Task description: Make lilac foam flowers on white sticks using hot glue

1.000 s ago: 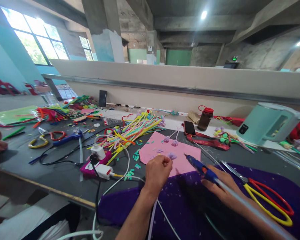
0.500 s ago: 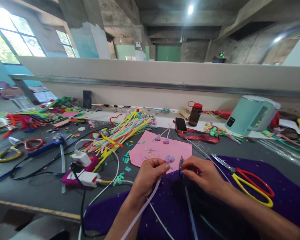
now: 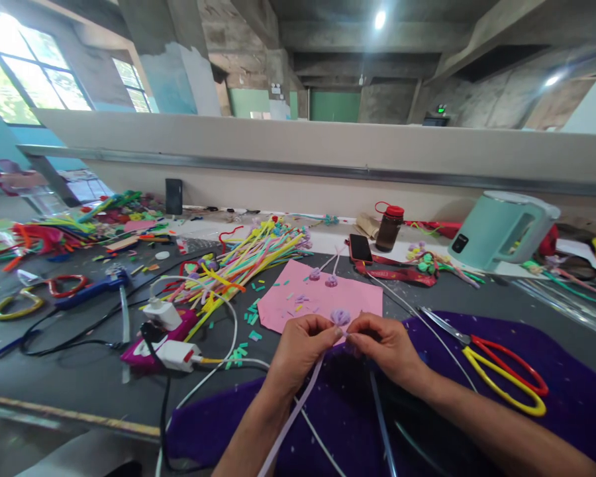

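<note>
My left hand (image 3: 305, 344) is closed in a pinch on the base of a fuzzy lilac pipe-cleaner flower (image 3: 340, 317). Its pale stem (image 3: 298, 414) runs down past my left wrist. Right beside it, my right hand (image 3: 382, 344) is closed, thumb and fingertips together against the flower's base. A small purplish piece shows dimly under those fingertips; what they grip is mostly hidden. Beneath the flower lies a pink sheet (image 3: 278, 301) with lilac and yellow scraps, and two small lilac flowers (image 3: 330, 281) rest at its far edge. A translucent strip (image 3: 383, 424) hangs below my right hand.
Scissors (image 3: 469, 341) with red and yellow handles lie on purple cloth at right. Left are a power strip (image 3: 186, 324) with cables, a blue glue gun (image 3: 94, 289) and a pipe-cleaner bundle (image 3: 258, 255). Behind stand a phone (image 3: 360, 248), bottle (image 3: 390, 228) and kettle (image 3: 501, 228).
My right hand has moved left, bringing its fingertips from a small gap away to my left fingertips at the flower's base. My left hand has shifted slightly right, still pinching the flower.
</note>
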`<state>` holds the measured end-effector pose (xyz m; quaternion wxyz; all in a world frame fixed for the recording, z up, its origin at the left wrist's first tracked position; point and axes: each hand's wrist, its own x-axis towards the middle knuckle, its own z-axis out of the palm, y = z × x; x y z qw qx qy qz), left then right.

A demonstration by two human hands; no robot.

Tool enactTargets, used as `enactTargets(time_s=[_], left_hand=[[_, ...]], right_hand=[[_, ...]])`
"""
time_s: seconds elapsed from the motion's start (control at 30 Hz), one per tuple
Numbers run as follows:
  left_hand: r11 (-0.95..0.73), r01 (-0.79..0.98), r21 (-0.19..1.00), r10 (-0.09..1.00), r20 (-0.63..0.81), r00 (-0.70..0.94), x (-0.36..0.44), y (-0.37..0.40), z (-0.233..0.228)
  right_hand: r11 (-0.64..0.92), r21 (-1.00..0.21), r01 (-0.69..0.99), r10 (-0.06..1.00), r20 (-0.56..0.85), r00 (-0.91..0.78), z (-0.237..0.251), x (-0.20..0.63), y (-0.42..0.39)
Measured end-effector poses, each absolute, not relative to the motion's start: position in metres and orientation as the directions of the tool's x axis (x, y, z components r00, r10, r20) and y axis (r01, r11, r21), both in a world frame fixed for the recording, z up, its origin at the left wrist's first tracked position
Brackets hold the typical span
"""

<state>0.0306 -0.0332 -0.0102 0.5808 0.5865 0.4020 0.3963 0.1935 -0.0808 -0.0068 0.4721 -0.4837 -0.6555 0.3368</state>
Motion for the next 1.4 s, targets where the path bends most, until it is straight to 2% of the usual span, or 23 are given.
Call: enactTargets(time_s=[0.1, 0.23, 0.4, 0.53, 0.67, 1.03, 1.4], left_hand=[[-0.128, 0.233, 0.964, 0.958, 0.059, 0.281, 0.032, -0.033, -0.013], [-0.258, 0.5, 0.827, 0.951, 0.125, 0.283, 0.034, -0.035, -0.016], [-0.327, 0.642, 0.694, 0.922, 0.086, 0.378, 0.036, -0.034, -0.015], [-0.375, 0.743, 0.554, 0.908, 0.06, 0.414, 0.039, -0.036, -0.012], [-0.406, 0.785, 0.468, 0.902, 0.068, 0.426, 0.041, -0.039, -0.011], [-0.468, 0.807, 0.36, 0.883, 0.145, 0.447, 0.043, -0.043, -0.014], [-0.53, 0.793, 0.299, 0.848, 0.206, 0.489, 0.044, -0.045, -0.019]], right_hand=[[0.336, -0.831, 0.444, 0.941, 0.32, -0.113, -0.002, 0.208, -0.086], [0.408, -0.73, 0.549, 0.912, 0.36, -0.198, 0.006, 0.226, -0.086], [0.529, -0.653, 0.542, 0.849, 0.396, -0.35, 0.005, 0.235, -0.076], [0.545, -0.63, 0.553, 0.835, 0.351, -0.423, 0.003, 0.236, -0.072], [0.554, -0.594, 0.583, 0.827, 0.317, -0.463, 0.006, 0.233, -0.071], [0.582, -0.567, 0.583, 0.811, 0.356, -0.464, -0.004, 0.225, -0.07], [0.562, -0.596, 0.573, 0.827, 0.383, -0.412, -0.007, 0.223, -0.071]])
